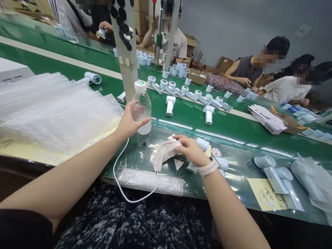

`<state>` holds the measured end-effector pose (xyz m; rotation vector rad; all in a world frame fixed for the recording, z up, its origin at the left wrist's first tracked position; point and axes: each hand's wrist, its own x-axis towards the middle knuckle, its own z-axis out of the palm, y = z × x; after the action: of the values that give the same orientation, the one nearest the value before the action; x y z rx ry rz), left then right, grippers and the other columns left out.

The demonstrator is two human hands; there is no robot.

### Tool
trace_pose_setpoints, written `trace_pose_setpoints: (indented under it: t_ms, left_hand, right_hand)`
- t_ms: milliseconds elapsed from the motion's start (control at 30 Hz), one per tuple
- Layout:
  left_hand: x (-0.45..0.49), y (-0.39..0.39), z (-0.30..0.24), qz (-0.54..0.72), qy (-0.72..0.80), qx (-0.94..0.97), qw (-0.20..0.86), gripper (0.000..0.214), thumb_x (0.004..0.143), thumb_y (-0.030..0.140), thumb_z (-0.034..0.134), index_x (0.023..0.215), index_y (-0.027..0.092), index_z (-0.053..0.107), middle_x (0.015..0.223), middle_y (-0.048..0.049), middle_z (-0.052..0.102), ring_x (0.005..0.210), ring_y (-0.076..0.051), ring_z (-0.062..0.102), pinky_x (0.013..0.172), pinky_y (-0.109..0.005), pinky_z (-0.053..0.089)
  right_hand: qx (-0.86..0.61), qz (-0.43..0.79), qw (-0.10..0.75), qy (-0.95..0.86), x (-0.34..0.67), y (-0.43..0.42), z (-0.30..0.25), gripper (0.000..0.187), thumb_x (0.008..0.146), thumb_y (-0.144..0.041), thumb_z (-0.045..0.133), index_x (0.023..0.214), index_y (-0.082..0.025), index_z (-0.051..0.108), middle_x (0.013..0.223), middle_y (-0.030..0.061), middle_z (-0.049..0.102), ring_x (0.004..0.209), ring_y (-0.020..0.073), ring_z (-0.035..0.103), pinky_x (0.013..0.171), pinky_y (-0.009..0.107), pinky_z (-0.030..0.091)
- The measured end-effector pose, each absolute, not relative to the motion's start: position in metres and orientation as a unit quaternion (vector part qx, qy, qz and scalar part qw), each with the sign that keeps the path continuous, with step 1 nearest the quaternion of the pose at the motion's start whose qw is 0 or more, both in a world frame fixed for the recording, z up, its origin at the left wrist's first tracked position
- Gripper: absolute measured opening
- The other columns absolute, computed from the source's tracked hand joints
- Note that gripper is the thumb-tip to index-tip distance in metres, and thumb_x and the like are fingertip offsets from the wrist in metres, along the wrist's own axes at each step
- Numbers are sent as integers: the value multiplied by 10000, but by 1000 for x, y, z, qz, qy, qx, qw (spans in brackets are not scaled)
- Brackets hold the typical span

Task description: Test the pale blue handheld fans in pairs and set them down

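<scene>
Over the green belt (184,119), the left hand (129,123) grips a plastic bottle (141,107) (upright).

Left hand (129,123) around plastic water bottle (143,105)

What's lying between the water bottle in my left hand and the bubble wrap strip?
Head view: the crumpled pale cloth under your right hand, and a white cable curving around the strip.

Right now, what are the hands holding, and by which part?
The left hand grips a clear plastic bottle around its body. The right hand rests on the edge of a crumpled off-white cloth; whether it grips the cloth cannot be told.
</scene>
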<state>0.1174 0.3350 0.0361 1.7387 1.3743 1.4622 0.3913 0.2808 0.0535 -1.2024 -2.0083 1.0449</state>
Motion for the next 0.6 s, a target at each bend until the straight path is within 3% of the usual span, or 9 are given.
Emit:
trace_pose_setpoints:
  t_ms: [100, 200, 267, 367, 433, 500, 600]
  left_hand:
    - [113, 331, 45, 506, 542, 621, 254, 872, 733, 351, 779, 1409, 175, 257, 1407, -242, 480, 1298, -349, 519, 1044, -572, 449]
    - [119, 298, 62, 472, 580, 655, 106, 804, 783, 377, 739, 1424, 180, 294, 1434, -246, 429, 1296, -388, 477, 990, -591, 469]
    - [130, 263, 63, 443, 518, 730, -58, 510, 881, 316, 615, 1327, 157, 425, 1245, -209, 554, 1149, -359, 542, 911, -556, 490]
    - [152, 206, 44, 353, 420, 834, -51, 194, 892, 278, 583, 1075, 215, 597, 919, -51, 663, 874, -247, 611, 805, -421, 496]
    - [162, 182, 28, 272, 387, 879, -56, 243, 911, 264, 541, 1129, 181, 607, 901, -66, 659, 844, -252, 595, 756, -410, 478]
    - [167, 174, 20, 276, 407, 867, -86, 275, 915, 265, 541, 1152, 143, 609, 955, -109, 651, 899, -273, 580, 800, -425, 481]
    - [166, 185, 27, 310, 438, 838, -99, 144, 920, 183, 535, 1009, 123, 632, 953, -126, 640, 922, -262, 572, 862, -412, 491]
  right_hand:
    - [-445, 431, 375, -689, 415, 268, 66, 191, 813, -274, 425, 823, -184, 593, 1182, 147, 674, 741, 194, 661, 598, 344, 541]
    - [-452, 434, 444, -640, 422, 256, 70, 258, 815, -327, 344, 914, -203, 548, 1053, 132, 690, 544, 155, 557, 451, 311, 456]
    - [-463, 425, 461, -626, 414, 247, 66, 202, 842, -360, 360, 857, -223, 508, 921, 93, 685, 555, 159, 554, 464, 301, 452]
    - [-489, 401, 433, -642, 388, 233, 52, 163, 856, -377, 511, 804, -227, 544, 709, 22, 625, 605, 180, 569, 541, 304, 465]
    - [-505, 375, 402, -666, 371, 227, 40, 118, 833, -330, 585, 798, -220, 613, 703, 22, 634, 663, 202, 583, 629, 333, 479]
    - [-524, 338, 381, -683, 358, 225, 28, 104, 832, -268, 575, 809, -213, 660, 788, 62, 672, 766, 241, 603, 732, 383, 484]
    - [-541, 288, 360, -703, 350, 226, 14, 133, 831, -193, 553, 797, -205, 680, 862, 109, 671, 858, 287, 600, 812, 445, 475]
